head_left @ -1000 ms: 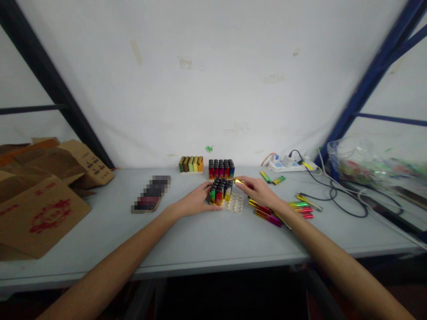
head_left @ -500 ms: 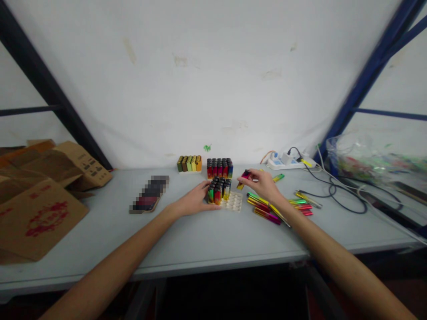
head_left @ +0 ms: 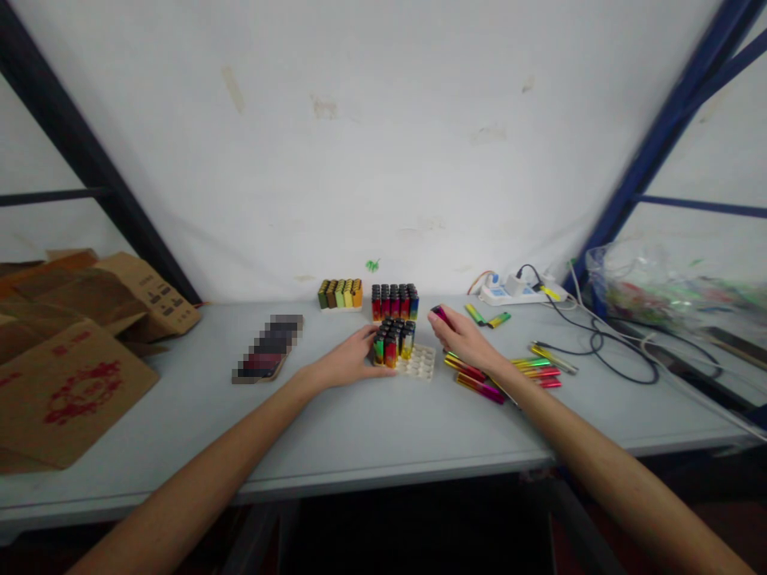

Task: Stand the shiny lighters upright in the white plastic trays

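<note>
My left hand (head_left: 346, 359) grips the left side of a white tray (head_left: 424, 363), its fingers and thumb around the upright lighters (head_left: 391, 350) there. These have black tops and shiny coloured bodies; the tray's right part shows bare round holes. Off the tray's right back corner, my right hand (head_left: 464, 337) is closed around a purple lighter (head_left: 439, 313), held tilted above the table. Its lower part is hidden by my fingers. Under and beside my right wrist lies a loose pile of shiny lighters (head_left: 479, 388) in red, yellow, green and purple.
Behind stand a block of black-topped lighters (head_left: 394, 307) and a yellow-green block (head_left: 340, 297). Two green-yellow lighters (head_left: 498, 320) lie near a power strip (head_left: 522, 294) with cables. A pixelated phone (head_left: 269, 348) and cardboard boxes (head_left: 84, 391) are left; a plastic bag (head_left: 665, 287) is right.
My right hand has shifted slightly and turned, so the lighter's lower end is now covered by my fingers. The left hand and tray stay where they were.
</note>
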Tool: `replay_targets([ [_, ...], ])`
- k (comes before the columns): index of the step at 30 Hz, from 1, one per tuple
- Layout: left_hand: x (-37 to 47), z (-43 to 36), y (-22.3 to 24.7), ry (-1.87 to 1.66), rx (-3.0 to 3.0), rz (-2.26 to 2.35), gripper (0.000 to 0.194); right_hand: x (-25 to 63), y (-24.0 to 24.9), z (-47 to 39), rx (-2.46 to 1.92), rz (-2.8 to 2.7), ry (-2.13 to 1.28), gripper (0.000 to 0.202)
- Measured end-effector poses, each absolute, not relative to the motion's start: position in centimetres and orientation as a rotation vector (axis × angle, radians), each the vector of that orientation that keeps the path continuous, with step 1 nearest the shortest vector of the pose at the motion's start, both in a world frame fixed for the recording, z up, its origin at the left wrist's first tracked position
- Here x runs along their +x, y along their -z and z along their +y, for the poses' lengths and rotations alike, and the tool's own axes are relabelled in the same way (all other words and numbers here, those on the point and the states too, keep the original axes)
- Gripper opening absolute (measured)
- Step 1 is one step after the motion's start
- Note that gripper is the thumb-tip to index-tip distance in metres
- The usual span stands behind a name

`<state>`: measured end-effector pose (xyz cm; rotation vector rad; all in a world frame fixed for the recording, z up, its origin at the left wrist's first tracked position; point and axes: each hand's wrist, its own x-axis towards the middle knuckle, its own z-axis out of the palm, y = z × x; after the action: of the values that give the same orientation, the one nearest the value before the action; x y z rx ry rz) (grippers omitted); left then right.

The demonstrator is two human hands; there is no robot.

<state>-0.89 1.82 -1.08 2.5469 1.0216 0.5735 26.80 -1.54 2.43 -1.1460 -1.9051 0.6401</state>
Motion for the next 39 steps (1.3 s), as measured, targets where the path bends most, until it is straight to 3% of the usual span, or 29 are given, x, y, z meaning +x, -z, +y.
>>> replay_targets([
  [4,-0.9,1.7,0.9,-0.56,2.543,1.022,0.079,26.1,-2.5,-1.8,-1.257,-1.857,-0.519,0.051],
  [12,-0.8,1.5,0.7,-0.539,2.556,1.021,0.078,25.5,-1.8,-1.9,-1.338,-1.859,-0.481,0.034],
  [19,-0.9,1.6,0.9,-0.585,2.539,1.004,0.077,25.4,-1.8,-1.9,-1.272,-1.894,-0.479,0.041],
  [25,-0.9,1.6,0.9,-0.569,2.534,1.019,0.078,26.0,-2.7,-2.4,-1.144,-1.951,-0.559,0.036],
  [31,-0.8,1.7,1.0,-0.575,2.525,1.027,0.081,26.5,-3.4,-2.5,-1.11,-2.136,-0.189,0.044],
  [39,-0.9,1.6,1.0,-0.574,2.542,1.009,0.08,25.6,-2.1,-2.6,-1.121,-2.174,-0.397,0.043],
])
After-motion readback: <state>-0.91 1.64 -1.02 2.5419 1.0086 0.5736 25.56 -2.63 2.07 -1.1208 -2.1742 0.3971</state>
